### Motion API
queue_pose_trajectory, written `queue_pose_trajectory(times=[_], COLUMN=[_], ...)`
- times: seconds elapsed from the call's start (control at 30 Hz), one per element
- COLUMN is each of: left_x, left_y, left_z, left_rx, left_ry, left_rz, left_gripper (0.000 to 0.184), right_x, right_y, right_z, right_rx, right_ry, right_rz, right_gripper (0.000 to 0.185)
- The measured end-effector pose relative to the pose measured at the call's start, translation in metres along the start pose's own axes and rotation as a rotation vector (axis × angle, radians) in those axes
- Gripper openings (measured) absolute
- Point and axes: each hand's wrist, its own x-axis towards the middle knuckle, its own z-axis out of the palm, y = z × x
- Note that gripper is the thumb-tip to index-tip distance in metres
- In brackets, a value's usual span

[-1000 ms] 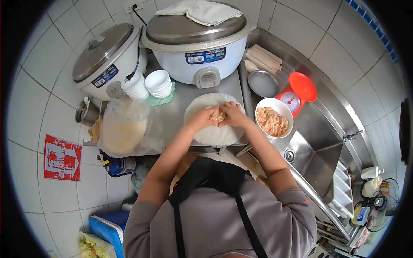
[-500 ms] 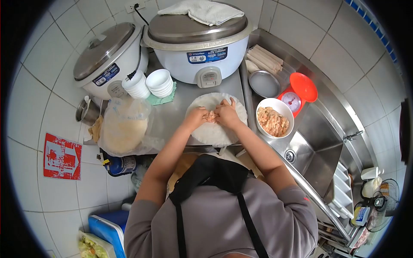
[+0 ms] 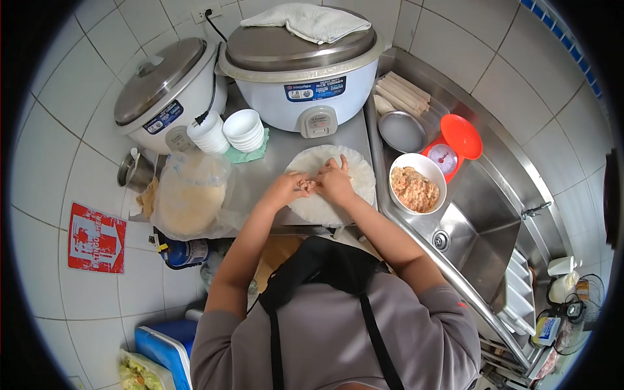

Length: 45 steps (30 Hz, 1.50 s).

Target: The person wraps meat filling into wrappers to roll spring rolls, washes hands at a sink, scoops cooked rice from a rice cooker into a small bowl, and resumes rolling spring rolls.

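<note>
A stack of thin round white wrappers (image 3: 354, 195) lies on the steel counter in front of me. Over its left part, a small lump of pinkish ground meat filling (image 3: 308, 186) sits between my hands. My left hand (image 3: 288, 188) is closed on the lump's left end, fingers bent around it. My right hand (image 3: 335, 183) presses the other end with bent fingers, one finger raised; its fingers hide part of the lump. To the right stands a white bowl (image 3: 395, 199) holding more meat filling (image 3: 415, 189).
Behind the wrappers stands a large rice cooker (image 3: 266, 97), with a second cooker (image 3: 153, 136) at left. White bowls (image 3: 244, 129) are stacked nearby. A bagged wrapper stack (image 3: 192, 201) lies left. At right are a red scale (image 3: 443, 157), rolled wrappers (image 3: 403, 92) and a sink (image 3: 484, 221).
Both hands have moved slightly left and toward me across the wrappers, along with the lump of filling. The view has shifted a little.
</note>
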Motion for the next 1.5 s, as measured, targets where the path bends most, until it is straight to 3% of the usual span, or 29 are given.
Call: queue_pose_trajectory(times=[0.1,0.23,0.3,0.43,0.53,0.63,0.7,0.83,0.93,1.0,1.1,1.23,1.4,1.5], left_x=[0.000,-0.002,-0.003,0.002,0.003,0.002,0.004,0.013,0.020,0.017,0.024,0.030,0.034,0.039], left_y=[-0.001,0.012,0.005,-0.011,-0.013,-0.001,0.010,0.010,0.013,0.021,0.031,0.022,0.039,0.036], left_z=[-0.002,0.003,0.017,0.023,0.018,0.014,0.017,0.032,0.036,0.044,0.055,0.068,0.079,0.080], left_rx=[-0.126,-0.019,0.010,0.057,0.098,0.065,0.038,0.267,0.259,0.212,0.189,0.209,0.140,0.230], left_ry=[-0.069,0.046,0.145,0.025,0.003,0.072,0.071,0.006,0.019,0.119,0.107,0.074,0.159,0.040], left_rz=[-0.112,-0.005,0.094,0.041,0.015,0.045,0.026,0.047,0.018,0.063,0.169,0.109,0.162,0.101], left_gripper=[0.025,0.024,0.023,0.025,0.025,0.027,0.029,0.031,0.028,0.024,0.022,0.023,0.019,0.020], right_x=[0.002,0.000,-0.001,0.000,-0.004,-0.013,-0.012,-0.013,-0.024,-0.028,-0.031,-0.038,-0.043,-0.047], right_y=[-0.005,-0.006,0.001,-0.002,0.001,0.006,0.018,0.018,0.027,0.041,0.046,0.043,0.064,0.061], right_z=[0.009,-0.001,-0.008,-0.009,-0.007,-0.010,-0.008,-0.020,-0.022,-0.012,-0.015,-0.036,-0.027,-0.040], right_rx=[-0.035,0.035,-0.011,-0.007,-0.042,-0.055,-0.055,-0.012,0.099,0.099,0.087,0.119,0.132,0.146], right_ry=[0.010,0.017,-0.074,-0.294,-0.232,-0.002,-0.055,-0.151,0.059,0.005,-0.070,0.091,-0.027,0.002], right_rz=[-0.019,0.032,0.101,0.114,0.053,0.058,0.041,0.082,0.095,0.083,0.094,0.088,0.114,0.110], right_gripper=[0.023,0.024,0.026,0.029,0.026,0.020,0.022,0.025,0.025,0.027,0.026,0.032,0.034,0.030])
